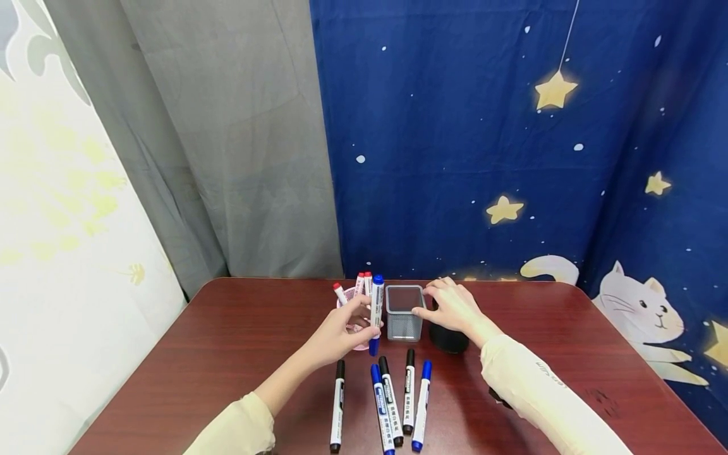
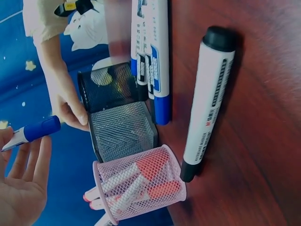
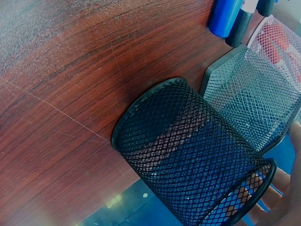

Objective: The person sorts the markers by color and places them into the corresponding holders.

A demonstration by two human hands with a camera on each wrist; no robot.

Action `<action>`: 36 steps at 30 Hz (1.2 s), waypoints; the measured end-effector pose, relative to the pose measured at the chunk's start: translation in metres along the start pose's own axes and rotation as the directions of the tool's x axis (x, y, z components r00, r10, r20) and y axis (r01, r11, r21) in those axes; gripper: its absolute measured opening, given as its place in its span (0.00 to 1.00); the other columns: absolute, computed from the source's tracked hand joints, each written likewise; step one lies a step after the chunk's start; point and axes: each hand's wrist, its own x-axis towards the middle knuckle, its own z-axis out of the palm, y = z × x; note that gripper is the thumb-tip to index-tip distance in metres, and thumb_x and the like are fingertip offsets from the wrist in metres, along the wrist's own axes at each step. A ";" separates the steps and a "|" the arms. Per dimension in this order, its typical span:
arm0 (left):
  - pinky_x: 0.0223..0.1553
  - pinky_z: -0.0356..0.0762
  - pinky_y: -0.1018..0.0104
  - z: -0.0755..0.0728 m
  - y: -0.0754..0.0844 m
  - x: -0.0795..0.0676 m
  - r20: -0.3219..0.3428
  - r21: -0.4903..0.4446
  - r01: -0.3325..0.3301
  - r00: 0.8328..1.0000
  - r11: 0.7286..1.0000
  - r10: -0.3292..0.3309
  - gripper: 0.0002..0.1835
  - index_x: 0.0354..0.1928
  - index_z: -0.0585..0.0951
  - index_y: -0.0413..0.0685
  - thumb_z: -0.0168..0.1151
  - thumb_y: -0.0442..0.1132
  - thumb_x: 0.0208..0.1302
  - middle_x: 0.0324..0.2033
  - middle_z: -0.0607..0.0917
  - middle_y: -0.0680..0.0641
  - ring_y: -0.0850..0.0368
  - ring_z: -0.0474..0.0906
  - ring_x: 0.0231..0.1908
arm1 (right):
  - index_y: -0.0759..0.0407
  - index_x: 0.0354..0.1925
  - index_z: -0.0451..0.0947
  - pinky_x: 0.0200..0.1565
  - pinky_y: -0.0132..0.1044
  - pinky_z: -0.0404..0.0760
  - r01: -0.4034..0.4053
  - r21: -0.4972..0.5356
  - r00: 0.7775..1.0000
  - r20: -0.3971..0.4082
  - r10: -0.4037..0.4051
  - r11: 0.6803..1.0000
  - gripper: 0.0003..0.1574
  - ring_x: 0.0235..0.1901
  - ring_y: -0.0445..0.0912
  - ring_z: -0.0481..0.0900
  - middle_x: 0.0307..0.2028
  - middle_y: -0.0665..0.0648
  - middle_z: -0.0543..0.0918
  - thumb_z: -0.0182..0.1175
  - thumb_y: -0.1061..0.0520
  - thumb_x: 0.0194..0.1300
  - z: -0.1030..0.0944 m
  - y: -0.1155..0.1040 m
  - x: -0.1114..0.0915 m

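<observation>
My left hand (image 1: 341, 335) pinches a blue whiteboard marker (image 1: 376, 306) upright between thumb and fingers, in front of the pink mesh pen holder (image 2: 97, 175). That holder contains several red markers (image 1: 359, 284) and is partly hidden by the hand in the head view. To its right stands a grey square mesh pen holder (image 1: 404, 328). My right hand (image 1: 452, 306) reaches over the round black mesh pen holder (image 1: 449, 340), its thumb and forefinger spread at the grey holder's right rim. Through the mesh in the right wrist view, the black holder shows no markers.
On the brown table (image 1: 256, 341), nearer me, lie a black marker (image 1: 338, 404) apart on the left and a group of blue markers (image 1: 421, 404) and black markers (image 1: 409, 392). Behind the table's far edge hang a grey curtain (image 1: 244, 158) and a blue starry curtain (image 1: 432, 158).
</observation>
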 end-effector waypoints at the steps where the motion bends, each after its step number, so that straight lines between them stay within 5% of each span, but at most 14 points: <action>1: 0.37 0.77 0.65 0.000 -0.001 0.003 -0.008 0.002 0.002 1.000 1.000 -0.002 0.19 0.50 0.69 0.39 0.62 0.32 0.58 0.37 0.81 0.41 0.53 0.79 0.35 | 0.58 0.43 0.81 0.42 0.49 0.74 0.003 0.001 1.000 -0.005 -0.003 1.000 0.34 0.46 0.53 0.72 0.44 0.58 0.79 0.60 0.33 0.52 0.000 0.000 0.000; 7: 0.36 0.78 0.63 0.000 -0.004 0.018 -0.026 -0.025 0.003 1.000 1.000 -0.004 0.19 0.49 0.69 0.35 0.61 0.27 0.56 0.37 0.80 0.37 0.47 0.79 0.35 | 0.58 0.42 0.81 0.41 0.48 0.74 0.014 0.006 1.000 -0.023 -0.014 1.000 0.33 0.44 0.53 0.73 0.43 0.58 0.80 0.61 0.33 0.51 0.000 0.000 0.000; 15: 0.32 0.79 0.55 -0.003 0.022 0.038 -0.044 -0.078 0.012 0.999 0.997 -0.015 0.16 0.47 0.67 0.29 0.58 0.23 0.57 0.35 0.78 0.32 0.39 0.78 0.35 | 0.59 0.43 0.81 0.41 0.49 0.75 0.010 0.008 1.000 -0.011 -0.009 1.000 0.33 0.45 0.53 0.73 0.43 0.58 0.80 0.61 0.34 0.51 -0.001 0.000 -0.001; 22: 0.31 0.79 0.54 -0.002 0.022 0.057 -0.064 -0.084 0.036 0.997 0.996 -0.041 0.16 0.48 0.67 0.30 0.57 0.25 0.58 0.34 0.79 0.31 0.36 0.78 0.33 | 0.59 0.43 0.81 0.41 0.48 0.75 -0.005 0.005 1.000 0.012 0.005 1.000 0.34 0.45 0.53 0.73 0.43 0.58 0.79 0.60 0.33 0.52 -0.003 0.000 0.000; 26: 0.31 0.79 0.55 0.001 0.016 0.065 -0.079 -0.066 0.041 0.996 0.997 -0.046 0.17 0.48 0.67 0.30 0.57 0.25 0.58 0.34 0.79 0.31 0.38 0.79 0.33 | 0.59 0.43 0.81 0.41 0.48 0.75 -0.003 0.006 1.000 0.010 0.003 1.000 0.34 0.44 0.53 0.73 0.43 0.58 0.79 0.60 0.33 0.52 -0.003 -0.001 0.000; 33: 0.32 0.78 0.50 0.010 -0.020 0.084 -0.134 -0.068 0.078 0.987 0.995 -0.086 0.18 0.49 0.68 0.34 0.60 0.28 0.58 0.35 0.79 0.34 0.43 0.80 0.34 | 0.59 0.42 0.81 0.40 0.48 0.75 0.009 0.001 1.000 -0.004 -0.009 1.000 0.33 0.44 0.53 0.73 0.43 0.58 0.80 0.60 0.33 0.52 -0.003 -0.001 0.001; 36: 0.31 0.79 0.56 0.013 -0.026 0.089 -0.160 -0.047 0.093 0.982 0.995 -0.099 0.17 0.48 0.69 0.37 0.60 0.28 0.58 0.34 0.80 0.37 0.47 0.80 0.34 | 0.59 0.42 0.81 0.40 0.48 0.75 0.009 0.002 1.000 -0.008 -0.009 1.000 0.33 0.44 0.53 0.73 0.43 0.58 0.80 0.60 0.33 0.52 -0.002 -0.001 0.000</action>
